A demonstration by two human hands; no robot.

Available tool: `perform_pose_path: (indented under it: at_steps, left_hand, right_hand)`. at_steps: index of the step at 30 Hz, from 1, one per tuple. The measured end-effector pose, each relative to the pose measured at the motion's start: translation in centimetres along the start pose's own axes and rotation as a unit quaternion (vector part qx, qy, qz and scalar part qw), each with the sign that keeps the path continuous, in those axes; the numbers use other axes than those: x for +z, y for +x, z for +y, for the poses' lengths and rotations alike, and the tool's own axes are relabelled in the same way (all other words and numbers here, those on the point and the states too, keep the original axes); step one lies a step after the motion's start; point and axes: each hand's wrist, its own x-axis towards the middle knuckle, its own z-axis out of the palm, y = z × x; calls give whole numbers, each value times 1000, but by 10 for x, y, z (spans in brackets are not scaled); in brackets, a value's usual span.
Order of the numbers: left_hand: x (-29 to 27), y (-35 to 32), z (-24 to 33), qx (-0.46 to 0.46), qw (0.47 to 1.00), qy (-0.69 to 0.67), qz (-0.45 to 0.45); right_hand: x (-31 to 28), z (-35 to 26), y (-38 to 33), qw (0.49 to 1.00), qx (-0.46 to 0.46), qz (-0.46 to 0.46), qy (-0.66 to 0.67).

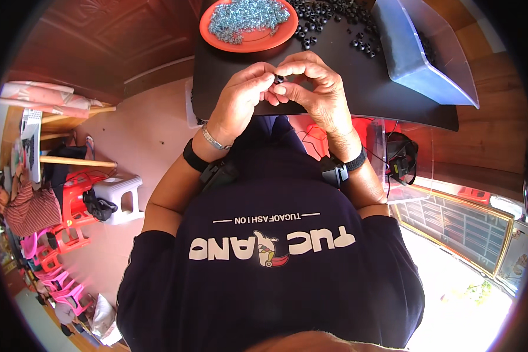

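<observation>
A: Where's the small black piece (279, 79)?
B: Between the hands, above the near edge of the bench (366, 85). The fingers of the left hand (243, 97) and right hand (322, 94) are pinched narrow on it.
A: Why both hands?
B: Probably to steady something so small; its far side is hidden.
A: And the plate (258, 42)?
B: Just beyond the fingers, perhaps so its rim keeps the shiny bits (246, 20) together. Loose black pieces (314, 23) lie beside it.
A: Any room?
B: Bare bench on the right, up to the clear bin (419, 76); the left edge is nearer.
</observation>
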Motion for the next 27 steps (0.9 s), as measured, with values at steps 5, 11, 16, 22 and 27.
perform_pose_path:
  at_steps: [5, 11, 16, 22, 27]
  left_hand:
    - [-6, -1, -6, -12, 1000, -17, -15]
    - [-6, -3, -4, -7, 999, -31, -16]
    - [-12, -3, -8, -7, 999, -36, -27]
    - [-13, -3, -11, -11, 999, -36, 9]
    - [-4, -5, -2, -26, 998, -64, 8]
  right_hand:
    - [0, 2, -1, 995, -33, -5, -91]
    - [0, -2, -2, 989, -39, -4, -140]
    - [2, 1, -2, 990, -50, -8, -135]
    - [4, 6, -3, 989, -72, -6, -131]
    - [5, 6, -4, 1000, -13, -4, -22]
